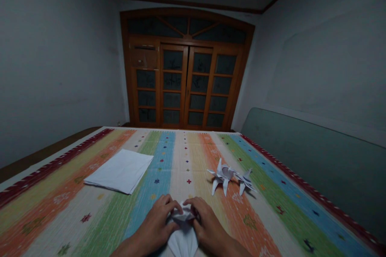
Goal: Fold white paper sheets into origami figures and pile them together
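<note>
In the head view, a folded piece of white paper (pixel 183 243) lies at the near edge of a striped cloth (pixel 187 156), its top pinched up between both hands. My left hand (pixel 158 219) grips the paper's left side, and my right hand (pixel 208 223) grips its right side. Farther forward and right stand two white origami figures (pixel 223 174) (pixel 245 180), with pointed parts and dark markings, touching each other. A flat stack of white paper (pixel 120 170) rests on the cloth to the left, apart from both hands.
The multicoloured cloth covers a wide, low surface, with a red patterned border along each long side. A grey-green padded panel (pixel 313 160) runs along the right side. A wooden glazed double door (pixel 185 72) stands beyond the far edge.
</note>
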The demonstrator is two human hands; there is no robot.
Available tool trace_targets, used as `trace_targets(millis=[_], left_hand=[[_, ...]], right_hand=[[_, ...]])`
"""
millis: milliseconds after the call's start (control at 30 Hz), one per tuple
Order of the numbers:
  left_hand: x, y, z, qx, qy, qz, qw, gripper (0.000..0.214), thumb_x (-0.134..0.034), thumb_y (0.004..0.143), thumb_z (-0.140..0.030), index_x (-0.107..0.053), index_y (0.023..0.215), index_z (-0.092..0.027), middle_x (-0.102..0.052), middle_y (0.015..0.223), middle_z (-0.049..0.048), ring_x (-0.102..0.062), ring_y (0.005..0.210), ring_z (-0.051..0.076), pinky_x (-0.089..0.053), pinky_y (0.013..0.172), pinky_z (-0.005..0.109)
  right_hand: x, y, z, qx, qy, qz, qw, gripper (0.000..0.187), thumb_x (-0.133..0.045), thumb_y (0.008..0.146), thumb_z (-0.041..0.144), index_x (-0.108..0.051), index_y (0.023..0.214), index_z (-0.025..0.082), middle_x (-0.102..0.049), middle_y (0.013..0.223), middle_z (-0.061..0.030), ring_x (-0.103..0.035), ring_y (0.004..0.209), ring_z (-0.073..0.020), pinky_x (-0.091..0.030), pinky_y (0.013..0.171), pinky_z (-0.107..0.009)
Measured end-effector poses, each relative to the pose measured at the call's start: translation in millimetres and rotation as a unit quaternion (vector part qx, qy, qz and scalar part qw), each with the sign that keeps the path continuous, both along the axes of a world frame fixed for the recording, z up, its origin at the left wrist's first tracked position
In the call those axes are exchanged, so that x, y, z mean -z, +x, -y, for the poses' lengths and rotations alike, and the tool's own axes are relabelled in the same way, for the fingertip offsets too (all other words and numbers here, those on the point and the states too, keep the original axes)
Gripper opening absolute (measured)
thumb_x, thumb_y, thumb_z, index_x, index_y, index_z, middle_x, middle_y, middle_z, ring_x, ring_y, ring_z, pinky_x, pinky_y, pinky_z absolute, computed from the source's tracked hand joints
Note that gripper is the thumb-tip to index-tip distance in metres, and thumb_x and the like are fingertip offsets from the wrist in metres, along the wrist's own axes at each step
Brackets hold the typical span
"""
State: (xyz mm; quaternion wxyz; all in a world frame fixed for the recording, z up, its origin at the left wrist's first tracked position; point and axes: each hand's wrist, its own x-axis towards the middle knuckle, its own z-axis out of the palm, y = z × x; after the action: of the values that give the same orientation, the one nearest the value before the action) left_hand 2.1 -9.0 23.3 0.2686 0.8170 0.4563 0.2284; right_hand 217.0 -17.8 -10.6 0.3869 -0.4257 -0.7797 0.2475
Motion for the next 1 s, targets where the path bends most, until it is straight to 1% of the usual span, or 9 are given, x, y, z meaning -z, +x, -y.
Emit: trace_targets(millis=[167,267,333,433,600,667,800,867,1000], left_hand=[[6.7,6.3,1.6,-0.028,0.022,-0.013,0.999,0.022,-0.066,0.079,-0.008,-0.066,0.097,-0.021,-0.061,0.106,0.0049,-0.056,0.106,0.025,-0.041,0.095,0.035],[12.3,9.8,2.8,-0.051,0.040,-0.017,0.998,0.022,-0.062,0.080,-0.006,-0.064,0.095,-0.022,-0.061,0.105,0.0048,-0.056,0.105,0.026,-0.042,0.094,0.035],[14.1,12.4,4.2,-0.064,0.047,-0.032,0.996,0.024,-0.059,0.079,-0.003,-0.063,0.092,-0.023,-0.062,0.103,0.0046,-0.057,0.103,0.025,-0.043,0.092,0.035],[13.9,15.7,6.4,-0.057,0.058,-0.058,0.995,0.027,-0.053,0.079,0.002,-0.060,0.089,-0.022,-0.061,0.101,0.0047,-0.058,0.100,0.024,-0.045,0.089,0.033],[10.3,14.9,7.0,-0.050,0.072,-0.094,0.992,0.029,-0.051,0.080,0.004,-0.062,0.090,-0.021,-0.062,0.100,0.0052,-0.060,0.098,0.023,-0.046,0.086,0.031],[6.4,9.9,6.6,-0.026,0.075,-0.099,0.992,0.029,-0.052,0.080,0.003,-0.065,0.091,-0.021,-0.063,0.100,0.0055,-0.061,0.097,0.023,-0.046,0.085,0.031],[-9.3,-8.8,8.1,0.083,0.076,-0.052,0.992,0.029,-0.064,0.082,-0.006,-0.072,0.104,-0.024,-0.065,0.109,0.0067,-0.062,0.103,0.024,-0.048,0.090,0.033],[-17.5,-18.2,9.6,0.119,0.070,-0.044,0.989,0.029,-0.070,0.081,-0.010,-0.076,0.104,-0.026,-0.066,0.110,0.0068,-0.061,0.105,0.025,-0.048,0.093,0.035],[-22.9,-26.5,11.2,0.143,0.062,-0.022,0.988,0.036,-0.074,0.074,-0.006,-0.079,0.102,-0.029,-0.067,0.127,0.0063,-0.055,0.122,0.030,-0.044,0.106,0.045]], right_hand=[[5.9,-1.3,0.9,0.014,0.016,0.018,1.000,0.046,-0.052,0.079,0.002,-0.066,0.117,0.024,-0.068,0.111,-0.0092,-0.061,0.108,-0.0273,-0.049,0.099,-0.042],[2.9,-3.1,2.2,0.003,0.013,0.036,0.999,0.047,-0.051,0.082,0.001,-0.066,0.119,0.026,-0.068,0.111,-0.0086,-0.062,0.108,-0.0266,-0.050,0.098,-0.040],[-2.3,-4.3,3.3,-0.005,0.007,0.059,0.998,0.048,-0.050,0.082,0.000,-0.066,0.118,0.026,-0.067,0.109,-0.0081,-0.063,0.104,-0.0255,-0.051,0.093,-0.037],[-10.2,-4.8,5.2,-0.014,0.010,0.086,0.996,0.048,-0.049,0.080,-0.001,-0.066,0.117,0.024,-0.065,0.108,-0.0082,-0.063,0.103,-0.0250,-0.050,0.093,-0.035],[-14.9,2.2,5.6,-0.044,0.014,0.083,0.996,0.041,-0.052,0.078,-0.001,-0.065,0.108,0.023,-0.064,0.104,-0.0066,-0.062,0.101,-0.0234,-0.049,0.090,-0.033],[-15.7,7.0,4.6,-0.053,0.013,0.087,0.995,0.037,-0.051,0.076,-0.001,-0.065,0.102,0.021,-0.064,0.100,-0.0059,-0.062,0.098,-0.0225,-0.049,0.088,-0.032],[-21.3,15.5,3.5,-0.090,0.006,0.084,0.992,0.038,-0.052,0.073,-0.002,-0.068,0.099,0.021,-0.064,0.102,-0.0060,-0.063,0.099,-0.0216,-0.050,0.088,-0.031],[-26.2,17.9,4.5,-0.107,0.001,0.083,0.991,0.039,-0.052,0.072,-0.002,-0.071,0.096,0.022,-0.064,0.104,-0.0060,-0.064,0.101,-0.0215,-0.050,0.090,-0.031],[-37.1,19.8,9.5,-0.116,0.004,0.094,0.989,0.041,-0.053,0.069,-0.002,-0.076,0.092,0.022,-0.065,0.104,-0.0060,-0.066,0.101,-0.0220,-0.052,0.092,-0.032]])
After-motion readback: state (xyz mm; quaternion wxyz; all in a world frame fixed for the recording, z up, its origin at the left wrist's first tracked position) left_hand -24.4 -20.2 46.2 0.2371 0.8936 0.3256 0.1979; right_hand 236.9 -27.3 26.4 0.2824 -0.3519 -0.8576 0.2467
